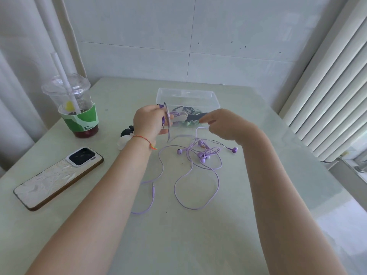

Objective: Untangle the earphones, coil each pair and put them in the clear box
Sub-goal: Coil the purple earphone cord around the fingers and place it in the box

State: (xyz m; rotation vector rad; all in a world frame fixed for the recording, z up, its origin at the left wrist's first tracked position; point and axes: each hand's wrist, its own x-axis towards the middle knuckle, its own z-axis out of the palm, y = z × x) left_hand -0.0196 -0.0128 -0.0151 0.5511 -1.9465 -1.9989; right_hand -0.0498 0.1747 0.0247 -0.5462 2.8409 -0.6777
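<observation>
Left hand (148, 124): fingers curled round coiled purple cord (165, 118).
Right hand (224, 124): fingers pinching thin cord.
Earphones (200, 153): tangled, glossy tabletop (258, 195).
Box (187, 98): clear, rectangular.

Lilac earphones (200, 155), clear box (188, 96), pale green table (258, 195), green-and-white cup sleeve (81, 120) over dark red drink, white crinkle-patterned phone (57, 177), red-orange wrist string (142, 138).

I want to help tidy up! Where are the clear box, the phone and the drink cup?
clear box (215, 100): head view, on its right wall.
phone (49, 181): head view, middle of its white back.
drink cup (81, 118): head view, on its green sleeve.
</observation>
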